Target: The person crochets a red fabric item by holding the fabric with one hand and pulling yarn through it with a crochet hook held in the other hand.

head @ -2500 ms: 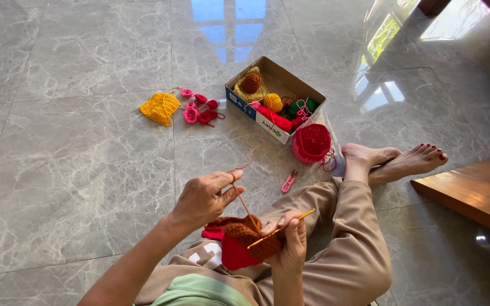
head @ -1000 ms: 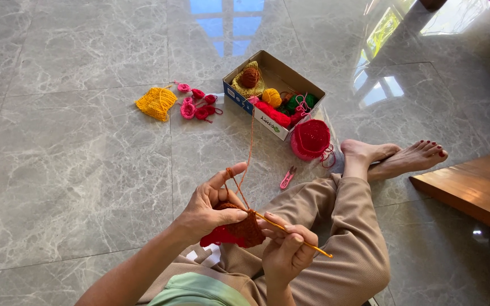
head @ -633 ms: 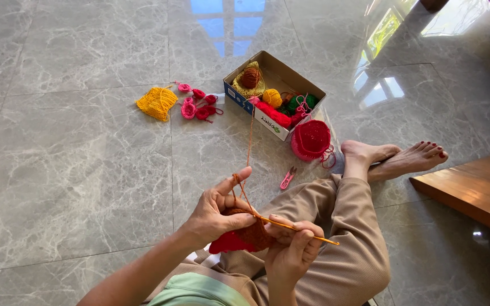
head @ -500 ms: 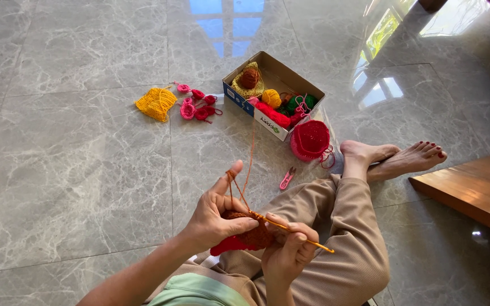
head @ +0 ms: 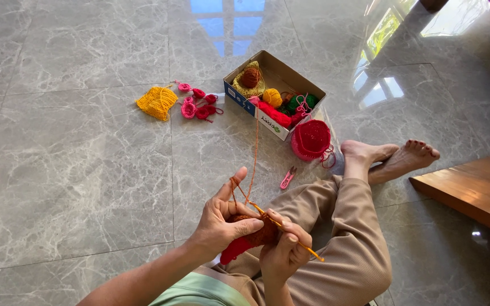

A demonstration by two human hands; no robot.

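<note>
I sit on the tiled floor with my legs crossed. My left hand (head: 222, 218) holds a brown and red crochet piece (head: 250, 235) and keeps the orange-brown yarn strand (head: 252, 164) looped over its raised forefinger. My right hand (head: 284, 252) grips an orange crochet hook (head: 299, 245) whose tip is in the piece. The strand runs up to a brown yarn ball (head: 250, 76) in an open cardboard box (head: 265, 116).
The box also holds yellow, green and red yarn. A red crocheted cup (head: 311, 139) lies beside it, pink snips (head: 287, 178) on the floor nearer me. A yellow crocheted piece (head: 156, 102) and small pink and red pieces (head: 197, 105) lie left. A wooden platform (head: 472, 190) is at right.
My hands have come together on the piece and the hook has worked stitches. My left forefinger has lifted, holding the strand taut. Everything on the floor has stayed put.
</note>
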